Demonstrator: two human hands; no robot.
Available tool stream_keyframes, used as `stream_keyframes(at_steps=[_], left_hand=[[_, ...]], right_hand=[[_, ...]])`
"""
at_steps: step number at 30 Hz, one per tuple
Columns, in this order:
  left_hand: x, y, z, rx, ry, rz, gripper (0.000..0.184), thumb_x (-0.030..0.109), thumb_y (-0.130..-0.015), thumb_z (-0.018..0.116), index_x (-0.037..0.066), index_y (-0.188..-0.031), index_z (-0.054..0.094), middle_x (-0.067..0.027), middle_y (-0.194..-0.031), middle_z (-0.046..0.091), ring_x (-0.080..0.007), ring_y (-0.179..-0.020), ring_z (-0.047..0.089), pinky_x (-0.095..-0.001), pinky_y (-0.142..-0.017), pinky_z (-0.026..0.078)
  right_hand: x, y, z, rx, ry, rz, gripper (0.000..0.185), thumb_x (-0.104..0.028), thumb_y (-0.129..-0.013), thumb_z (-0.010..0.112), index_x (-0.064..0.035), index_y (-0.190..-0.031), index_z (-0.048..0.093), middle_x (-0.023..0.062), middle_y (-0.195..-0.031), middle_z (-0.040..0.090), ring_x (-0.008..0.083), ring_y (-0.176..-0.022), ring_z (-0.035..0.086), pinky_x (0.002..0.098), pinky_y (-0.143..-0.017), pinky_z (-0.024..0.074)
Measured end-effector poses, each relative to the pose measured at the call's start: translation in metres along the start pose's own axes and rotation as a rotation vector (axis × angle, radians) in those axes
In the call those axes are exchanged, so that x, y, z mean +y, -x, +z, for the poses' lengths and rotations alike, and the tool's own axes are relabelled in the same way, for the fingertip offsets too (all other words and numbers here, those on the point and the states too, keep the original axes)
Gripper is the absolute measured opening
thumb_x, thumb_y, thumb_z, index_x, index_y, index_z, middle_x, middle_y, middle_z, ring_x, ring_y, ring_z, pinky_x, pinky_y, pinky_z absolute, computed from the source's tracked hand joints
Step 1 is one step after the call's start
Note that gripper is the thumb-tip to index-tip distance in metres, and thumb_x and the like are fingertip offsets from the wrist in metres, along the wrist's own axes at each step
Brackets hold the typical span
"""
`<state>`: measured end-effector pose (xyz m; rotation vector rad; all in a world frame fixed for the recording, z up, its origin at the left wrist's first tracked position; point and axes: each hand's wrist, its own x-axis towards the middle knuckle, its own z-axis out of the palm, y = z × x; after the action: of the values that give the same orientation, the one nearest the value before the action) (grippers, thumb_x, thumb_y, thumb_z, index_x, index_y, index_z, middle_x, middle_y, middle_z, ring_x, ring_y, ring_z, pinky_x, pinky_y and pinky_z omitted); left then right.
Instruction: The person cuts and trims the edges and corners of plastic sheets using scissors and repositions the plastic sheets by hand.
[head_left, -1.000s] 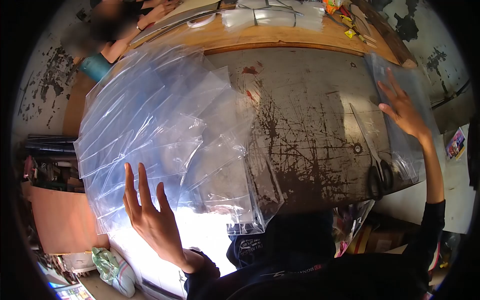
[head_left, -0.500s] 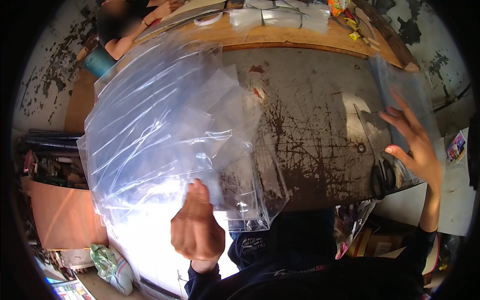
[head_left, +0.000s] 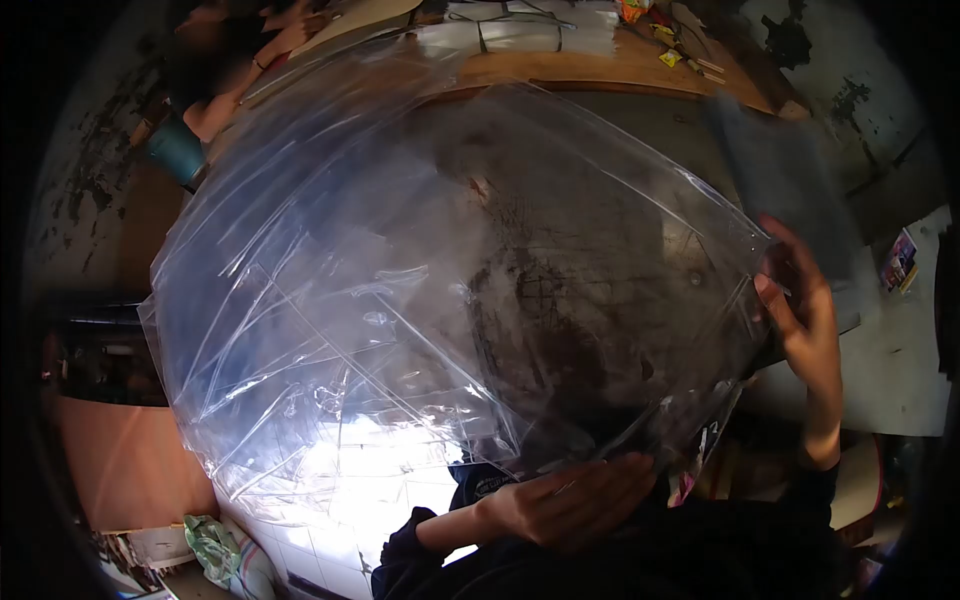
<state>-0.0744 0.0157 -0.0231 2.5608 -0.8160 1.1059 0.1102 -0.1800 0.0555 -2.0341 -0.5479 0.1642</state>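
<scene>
A clear plastic sheet (head_left: 600, 260) stretches over the scratched grey table, between my two hands. My right hand (head_left: 797, 310) pinches its right edge between thumb and fingers. Low at the front edge, near my body, my left hand (head_left: 575, 503) has its fingers together on the sheet's near side. Many overlapping clear plastic sheets (head_left: 270, 270) are fanned out on the left. Behind my right hand lies a folded stack of plastic (head_left: 785, 175) at the table's right end. The scissors cannot be made out now.
A wooden board (head_left: 600, 75) along the far side bears a tied plastic bundle (head_left: 520, 35) and small yellow wrappers. Another person's arm (head_left: 235, 95) is at the upper left, near a teal bucket (head_left: 177, 150). An orange-brown panel (head_left: 130, 465) stands at the left.
My left hand has moved right and down to the table's front edge. My right hand has closed on a clear sheet, which now extends rightward across the bare table and the scissors' place.
</scene>
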Motion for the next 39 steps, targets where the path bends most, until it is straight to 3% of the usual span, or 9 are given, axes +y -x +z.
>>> stream_keyframes(at_steps=[6, 11, 18, 22, 26, 29, 32, 36, 39], left_hand=[[-0.005, 0.006, 0.002, -0.207, 0.011, 0.126, 0.028, 0.014, -0.084, 0.048, 0.015, -0.110, 0.061, -0.0003, -0.114, 0.060, -0.0086, -0.108, 0.055, -0.0306, -0.092, 0.039], [-0.009, 0.009, -0.009, -0.509, -0.107, -0.374, 0.037, 0.019, -0.078, 0.061, 0.027, -0.114, 0.059, -0.0044, -0.132, 0.046, -0.0166, -0.120, 0.045, -0.0459, -0.102, 0.027], [-0.009, 0.000, -0.035, -0.457, 0.047, -0.766, 0.069, 0.017, -0.060, 0.076, 0.014, -0.124, 0.051, -0.0200, -0.134, 0.038, -0.0339, -0.120, 0.042, -0.0435, -0.092, 0.040], [-0.014, -0.001, -0.037, -0.365, 0.267, -0.818, 0.089, 0.017, -0.058, 0.078, -0.001, -0.133, 0.033, -0.0224, -0.133, 0.039, -0.0368, -0.119, 0.043, -0.0437, -0.092, 0.040], [-0.008, -0.007, -0.030, -0.159, 0.415, -0.890, 0.083, 0.011, -0.068, 0.071, -0.004, -0.135, 0.025, -0.0225, -0.131, 0.039, -0.0373, -0.119, 0.042, -0.0447, -0.090, 0.042], [0.001, -0.012, -0.022, 0.121, 0.512, -0.948, 0.070, 0.000, -0.061, 0.062, 0.000, -0.128, 0.040, -0.0177, -0.123, 0.049, -0.0371, -0.121, 0.041, -0.0471, -0.096, 0.037], [0.013, -0.014, -0.015, -0.186, 0.219, -0.624, 0.039, 0.005, -0.066, 0.058, 0.010, -0.104, 0.061, -0.0068, -0.106, 0.057, -0.0288, -0.123, 0.042, -0.0503, -0.103, 0.023], [0.028, -0.021, 0.002, -0.353, 0.012, -0.438, 0.025, 0.022, -0.085, 0.048, 0.024, -0.105, 0.063, 0.0045, -0.105, 0.059, -0.0125, -0.117, 0.047, -0.0415, -0.104, 0.019], [0.027, -0.020, 0.005, -0.369, -0.060, -0.390, 0.026, 0.024, -0.084, 0.050, 0.023, -0.106, 0.063, 0.0045, -0.107, 0.059, -0.0115, -0.116, 0.048, -0.0378, -0.100, 0.026]], right_hand=[[0.005, 0.047, -0.014, 0.227, -0.047, 0.122, 0.045, -0.001, -0.082, 0.055, 0.0030, -0.125, 0.043, -0.0012, -0.081, 0.046, 0.0052, -0.069, 0.044, 0.0188, -0.062, 0.0378], [0.018, 0.078, -0.013, 0.257, 0.111, 0.192, 0.040, -0.002, -0.082, 0.057, 0.0037, -0.120, 0.045, 0.0001, -0.078, 0.048, 0.0063, -0.069, 0.046, 0.0191, -0.061, 0.0402], [0.035, 0.095, -0.005, 0.312, 0.390, 0.333, 0.023, -0.010, -0.087, 0.052, -0.0022, -0.108, 0.050, 0.0073, -0.058, 0.047, 0.0110, -0.052, 0.048, 0.0273, -0.051, 0.0396], [0.049, 0.095, -0.011, 0.296, 0.507, 0.112, 0.009, -0.010, -0.092, 0.042, -0.0027, -0.092, 0.046, 0.0030, -0.056, 0.039, 0.0094, -0.047, 0.038, 0.0287, -0.045, 0.0338], [0.043, 0.097, -0.008, 0.253, 0.331, 0.345, 0.011, -0.010, -0.092, 0.041, 0.0000, -0.090, 0.046, 0.0095, -0.063, 0.046, 0.0144, -0.051, 0.045, 0.0321, -0.051, 0.0376], [0.044, 0.101, -0.002, 0.305, 0.464, 0.360, 0.011, -0.011, -0.092, 0.041, -0.0005, -0.089, 0.045, 0.0103, -0.062, 0.049, 0.0178, -0.050, 0.046, 0.0330, -0.050, 0.0379], [0.041, 0.105, -0.003, 0.273, 0.538, 0.365, 0.012, -0.013, -0.092, 0.042, -0.0018, -0.089, 0.046, 0.0113, -0.062, 0.051, 0.0216, -0.050, 0.050, 0.0345, -0.050, 0.0391], [0.036, 0.106, 0.000, 0.243, 0.567, 0.319, 0.013, -0.016, -0.091, 0.044, -0.0031, -0.089, 0.047, 0.0130, -0.063, 0.053, 0.0275, -0.054, 0.055, 0.0379, -0.052, 0.0410], [0.036, 0.106, 0.000, 0.240, 0.561, 0.359, 0.013, -0.017, -0.091, 0.045, -0.0034, -0.090, 0.047, 0.0142, -0.064, 0.054, 0.0303, -0.056, 0.056, 0.0389, -0.052, 0.0416]])
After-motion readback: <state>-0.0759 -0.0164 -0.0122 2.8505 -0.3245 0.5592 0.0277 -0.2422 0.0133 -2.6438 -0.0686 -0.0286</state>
